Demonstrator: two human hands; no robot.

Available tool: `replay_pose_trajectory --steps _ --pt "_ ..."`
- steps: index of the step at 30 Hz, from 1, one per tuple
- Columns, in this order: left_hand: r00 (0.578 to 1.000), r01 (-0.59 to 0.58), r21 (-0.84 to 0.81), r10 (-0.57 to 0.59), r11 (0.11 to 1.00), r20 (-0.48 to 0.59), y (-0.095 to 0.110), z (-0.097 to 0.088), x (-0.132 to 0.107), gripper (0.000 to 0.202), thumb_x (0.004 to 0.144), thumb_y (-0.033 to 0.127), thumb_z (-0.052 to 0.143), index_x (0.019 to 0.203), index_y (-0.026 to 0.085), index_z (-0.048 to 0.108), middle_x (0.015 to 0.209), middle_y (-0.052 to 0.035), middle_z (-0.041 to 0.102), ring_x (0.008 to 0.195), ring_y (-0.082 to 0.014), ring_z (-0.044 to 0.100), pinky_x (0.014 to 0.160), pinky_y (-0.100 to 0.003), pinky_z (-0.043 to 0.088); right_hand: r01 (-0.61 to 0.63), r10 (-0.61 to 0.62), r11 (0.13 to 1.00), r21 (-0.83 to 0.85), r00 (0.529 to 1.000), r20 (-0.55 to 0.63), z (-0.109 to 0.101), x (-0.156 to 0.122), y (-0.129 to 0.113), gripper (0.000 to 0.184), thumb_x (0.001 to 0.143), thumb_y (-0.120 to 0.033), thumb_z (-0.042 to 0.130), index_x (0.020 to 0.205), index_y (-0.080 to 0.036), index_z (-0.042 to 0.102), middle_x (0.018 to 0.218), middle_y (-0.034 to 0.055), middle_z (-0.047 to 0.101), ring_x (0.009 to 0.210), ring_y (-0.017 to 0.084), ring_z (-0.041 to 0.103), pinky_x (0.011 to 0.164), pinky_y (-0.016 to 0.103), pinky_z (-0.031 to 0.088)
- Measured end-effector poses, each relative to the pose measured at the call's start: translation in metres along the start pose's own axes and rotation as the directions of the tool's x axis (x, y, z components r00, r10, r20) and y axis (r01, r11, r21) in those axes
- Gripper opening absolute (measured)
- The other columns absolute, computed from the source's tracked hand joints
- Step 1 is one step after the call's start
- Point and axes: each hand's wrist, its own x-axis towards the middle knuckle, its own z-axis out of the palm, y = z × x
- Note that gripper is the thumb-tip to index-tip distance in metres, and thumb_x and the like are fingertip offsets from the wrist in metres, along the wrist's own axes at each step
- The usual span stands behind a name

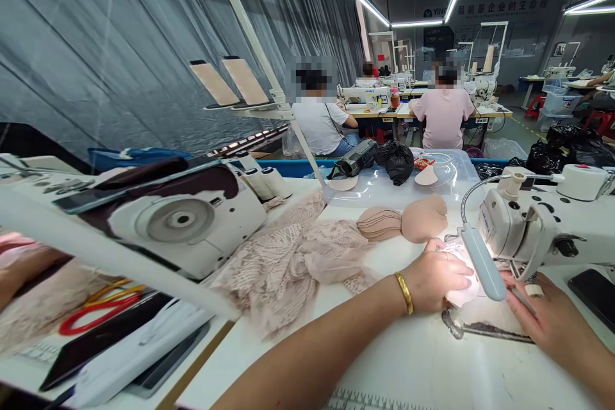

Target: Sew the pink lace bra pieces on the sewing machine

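Under my hands: a white bench (423,365), smooth and bare near me, with a printed ruler (365,400) along its front edge.
Room: a long workshop with strip lights overhead and grey plastic sheeting (120,45) hanging along the left side.
Co-workers: two people, one in a white top (319,123) and one in a pink top (444,116), sit with their backs to me at machines further in.
Sewing machine: a white sewing machine (542,224) stands at the right of the bench, and its small lamp (483,264) on a bent neck shines down between my hands.
Pale pink piece: the pale pink piece (460,298) lies on the bench at the machine's foot. It is soft, lit almost white by the lamp, with a lacy edge at its far side.
Left hand: my left hand (435,275), a gold bangle (404,293) at the wrist, is curled closed over the piece and holds it down.
Right hand: my right hand (542,320) lies flat and spread on the bench just right of the piece. Its fingertips are hidden behind the lamp.
Bra cups: two moulded bra cups (403,223), tan-pink, sit just beyond my left hand.
Lace: a heap of pink lace (288,259) is spread left of the cups.
Second machine: a second machine (182,218) stands at the far left, with white thread cones (264,182) behind it.
Box: a clear plastic box (384,195) stands behind the cups, with a black bag (394,160) at its far side.
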Motion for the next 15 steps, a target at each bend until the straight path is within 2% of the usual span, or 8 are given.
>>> replay_pose_trajectory --steps 4,6,10,13,15 --pt "1.000 -0.016 -0.040 0.015 0.999 -0.010 0.002 0.003 0.000 0.024 0.088 0.021 0.063 0.110 0.025 0.071 0.121 -0.0094 0.073 0.105 -0.0277 0.061 0.097 -0.048 0.029 -0.001 0.001 1.000 -0.023 1.000 0.019 0.002 -0.004 0.003 0.042 0.108 -0.032 0.039 0.083 -0.026 0.072 0.116 0.0107 0.077 0.107 0.032 0.072 0.091 0.049 0.060" --pt "1.000 -0.017 -0.032 0.016 0.999 -0.022 0.003 0.004 -0.001 0.023 0.087 0.020 0.064 0.108 0.024 0.071 0.119 -0.0098 0.073 0.104 -0.0282 0.061 0.097 -0.048 0.028 -0.003 0.004 0.999 -0.037 1.000 0.030 0.003 -0.005 0.004 0.042 0.108 -0.032 0.039 0.083 -0.027 0.073 0.114 0.0104 0.078 0.106 0.031 0.072 0.089 0.049 0.061" --pt "0.999 -0.033 -0.045 0.031 0.998 -0.042 0.006 0.004 -0.003 0.022 0.082 0.016 0.067 0.103 0.022 0.070 0.115 -0.0070 0.073 0.099 -0.0263 0.061 0.095 -0.048 0.028 0.030 -0.029 0.997 -0.070 0.999 0.019 0.004 -0.008 0.005 0.040 0.108 -0.035 0.037 0.100 -0.027 0.076 0.110 0.0112 0.079 0.098 0.031 0.074 0.085 0.048 0.062" --pt "0.997 -0.061 -0.038 0.059 0.997 -0.045 0.009 0.002 -0.006 0.013 0.081 0.017 0.067 0.094 0.019 0.069 0.107 -0.0045 0.073 0.094 -0.0244 0.060 0.093 -0.048 0.027 0.027 -0.026 0.997 -0.066 0.999 0.021 0.005 -0.011 0.004 0.036 0.109 -0.037 0.037 0.120 -0.026 0.070 0.111 0.0111 0.078 0.095 0.031 0.073 0.081 0.047 0.060" --pt "0.994 -0.080 -0.020 0.078 0.997 -0.070 0.012 0.001 -0.007 0.004 0.084 0.017 0.064 0.088 0.018 0.067 0.102 -0.0030 0.072 0.090 -0.0228 0.059 0.092 -0.048 0.027 0.021 -0.021 1.000 -0.010 0.998 0.067 0.004 -0.012 0.003 0.033 0.109 -0.035 0.040 0.130 -0.028 0.064 0.106 0.0087 0.078 0.090 0.029 0.072 0.075 0.044 0.059"
